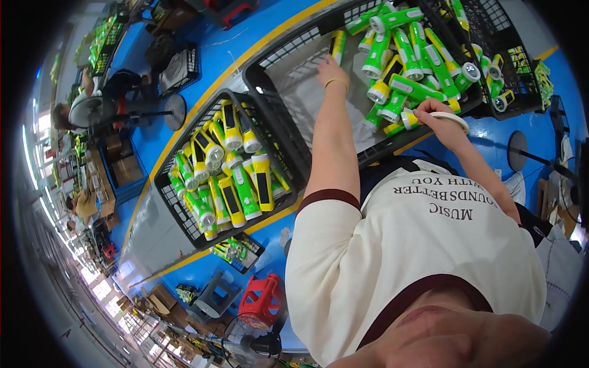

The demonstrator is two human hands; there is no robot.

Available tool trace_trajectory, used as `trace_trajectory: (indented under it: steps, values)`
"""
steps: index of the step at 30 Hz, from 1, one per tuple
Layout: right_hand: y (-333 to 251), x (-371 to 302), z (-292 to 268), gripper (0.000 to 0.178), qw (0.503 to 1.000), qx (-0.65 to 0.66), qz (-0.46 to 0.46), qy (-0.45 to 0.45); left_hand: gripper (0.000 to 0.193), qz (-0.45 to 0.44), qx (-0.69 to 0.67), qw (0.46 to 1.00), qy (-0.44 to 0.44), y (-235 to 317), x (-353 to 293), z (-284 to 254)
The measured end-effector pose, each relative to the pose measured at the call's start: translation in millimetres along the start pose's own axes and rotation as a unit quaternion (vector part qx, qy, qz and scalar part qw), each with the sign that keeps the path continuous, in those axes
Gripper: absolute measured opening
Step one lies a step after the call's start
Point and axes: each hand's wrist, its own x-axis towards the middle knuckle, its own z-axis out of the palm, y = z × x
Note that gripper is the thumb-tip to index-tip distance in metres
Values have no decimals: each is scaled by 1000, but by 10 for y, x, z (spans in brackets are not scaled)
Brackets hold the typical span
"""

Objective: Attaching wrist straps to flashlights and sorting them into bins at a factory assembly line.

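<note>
A large black crate [265, 101] with a grey lining [304, 95] holds a heap of green and yellow flashlights [402, 55] on its right side. My left hand [333, 73] reaches over the lining, its fingers closed at the near end of a yellow and black flashlight [337, 44] by the far wall. At the near right edge of the heap, my right hand [440, 124] pinches the white head of a yellow flashlight [410, 119]. A white ring [453, 116] circles that hand near the wrist.
A smaller black crate [184, 228] full of flashlights stands left of the large one. Another black crate [521, 98] sits at the far right. A red stool [261, 302], standing fans [92, 113] and a seated person [89, 92] are farther off.
</note>
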Motion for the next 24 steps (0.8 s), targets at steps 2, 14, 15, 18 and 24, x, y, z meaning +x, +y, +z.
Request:
trace_trajectory:
  steps: [2,14,15,18,24]
  values:
    - [-21,-31,-62,17,1000,26,8,10,50,-73,-49,996,-29,-141,30,88]
    - [-916,269,663,15,959,94,-56,-261,59,0,-810,585,-37,46,-1855,-1486]
    - [-948,242,757,15,956,92,-54,-272,54,11,-801,598,-5,-32,-1906,-1549]
    - [-1025,185,1043,15,957,56,-72,-276,49,35,-750,659,50,-335,-2031,-1620]
    - [-1125,84,1560,21,959,-24,-79,-273,40,22,-722,686,86,-716,-2281,-1902]
